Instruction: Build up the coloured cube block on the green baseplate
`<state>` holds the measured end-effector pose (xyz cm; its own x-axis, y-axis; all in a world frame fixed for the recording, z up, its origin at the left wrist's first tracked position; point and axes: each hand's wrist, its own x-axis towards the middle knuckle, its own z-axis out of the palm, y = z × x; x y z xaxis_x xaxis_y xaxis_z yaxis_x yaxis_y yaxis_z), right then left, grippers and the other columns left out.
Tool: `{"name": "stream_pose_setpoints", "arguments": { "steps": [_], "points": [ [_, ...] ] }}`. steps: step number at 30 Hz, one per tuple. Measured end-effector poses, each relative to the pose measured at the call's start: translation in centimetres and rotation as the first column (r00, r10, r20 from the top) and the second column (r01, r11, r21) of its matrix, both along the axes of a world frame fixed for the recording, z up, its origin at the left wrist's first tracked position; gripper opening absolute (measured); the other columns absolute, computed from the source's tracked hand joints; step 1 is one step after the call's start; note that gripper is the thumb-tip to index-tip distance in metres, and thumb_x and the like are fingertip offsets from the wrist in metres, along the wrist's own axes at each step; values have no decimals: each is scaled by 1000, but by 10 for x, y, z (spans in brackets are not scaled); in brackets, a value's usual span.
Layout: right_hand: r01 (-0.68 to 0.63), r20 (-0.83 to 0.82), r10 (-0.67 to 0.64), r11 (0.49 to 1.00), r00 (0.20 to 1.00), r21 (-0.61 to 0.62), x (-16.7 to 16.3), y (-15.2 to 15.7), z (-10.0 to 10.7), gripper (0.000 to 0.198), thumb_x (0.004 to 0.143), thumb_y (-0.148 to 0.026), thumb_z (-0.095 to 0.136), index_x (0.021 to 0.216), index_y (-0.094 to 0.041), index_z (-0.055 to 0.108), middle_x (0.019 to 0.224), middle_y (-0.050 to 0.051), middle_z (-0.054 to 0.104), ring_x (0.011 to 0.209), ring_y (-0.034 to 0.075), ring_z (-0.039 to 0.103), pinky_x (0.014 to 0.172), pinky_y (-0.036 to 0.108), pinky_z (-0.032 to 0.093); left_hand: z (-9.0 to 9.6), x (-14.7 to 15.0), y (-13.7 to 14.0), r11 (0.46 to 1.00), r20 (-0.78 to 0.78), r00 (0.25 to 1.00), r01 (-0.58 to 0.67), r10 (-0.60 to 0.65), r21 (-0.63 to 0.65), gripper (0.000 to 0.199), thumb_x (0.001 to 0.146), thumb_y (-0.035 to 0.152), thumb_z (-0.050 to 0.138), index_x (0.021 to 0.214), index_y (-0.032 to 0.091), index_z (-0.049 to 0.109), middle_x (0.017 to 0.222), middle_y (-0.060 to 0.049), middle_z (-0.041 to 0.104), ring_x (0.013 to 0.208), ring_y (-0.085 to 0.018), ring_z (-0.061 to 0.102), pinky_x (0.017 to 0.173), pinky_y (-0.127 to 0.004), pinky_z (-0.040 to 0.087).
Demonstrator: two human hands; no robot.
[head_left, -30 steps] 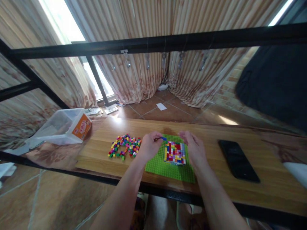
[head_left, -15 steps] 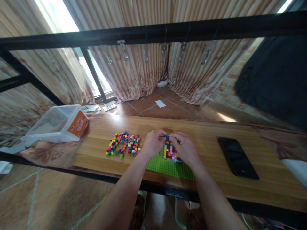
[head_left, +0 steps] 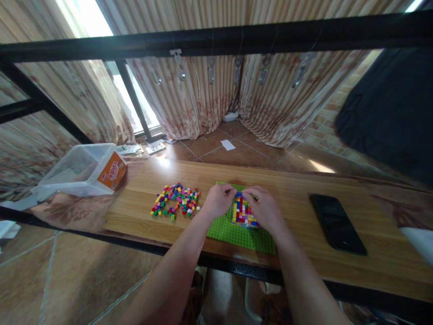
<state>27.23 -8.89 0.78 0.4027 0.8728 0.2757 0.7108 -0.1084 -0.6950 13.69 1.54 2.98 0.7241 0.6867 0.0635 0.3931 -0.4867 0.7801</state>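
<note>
A multicoloured block of building bricks (head_left: 242, 212) stands on a green studded baseplate (head_left: 233, 235). Over its far edge, my left hand (head_left: 219, 199) and my right hand (head_left: 264, 208) meet with fingers pinched around a small blue brick (head_left: 239, 194). Both sets of fingertips seem to touch the brick, one from each side; they partly hide it. The right hand also covers the block's right side. Left of the baseplate lies a loose pile of small coloured bricks (head_left: 182, 198).
A black phone (head_left: 337, 224) lies on the wooden table (head_left: 291, 198) to the right. A clear plastic bin (head_left: 81, 174) with an orange label sits beyond the table's left end. A black metal bar (head_left: 216, 41) with hooks crosses in front of the curtains.
The camera view has shifted slightly. My hands stay at the far edge of the brick block, with the left fingertips drawn a little back from the blue brick.
</note>
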Motion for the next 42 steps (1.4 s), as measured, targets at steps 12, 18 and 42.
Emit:
{"name": "stream_pose_setpoints", "arguments": {
  "steps": [12,18,42],
  "points": [
    [19,-65,-19,1000,998,5,-2,-1,1,29,90,-37,51,85,-24,76,92,7,77,89,23,68,87,38,48,-16,4,5,971,113,992,-30,58,-237,21,85,24,58,83,16,78,72,0,72,63,-11,61,62,-20,49],
    [31,-84,-31,1000,996,-5,-2,-2,-1,29,90,-38,52,85,-24,77,91,7,78,88,23,69,85,37,50,-17,5,2,961,117,991,-35,69,-274,22,85,22,57,74,15,75,60,2,65,56,-10,59,57,-20,46],
    [-162,324,232,960,917,-227,6,-29,-25,93,62,-36,77,145,-18,39,144,18,51,132,39,49,111,54,40,3,-4,-6,999,-112,994,3,3,51,31,90,21,48,94,18,78,90,-5,77,79,-17,66,73,-24,49]
  ]
}}
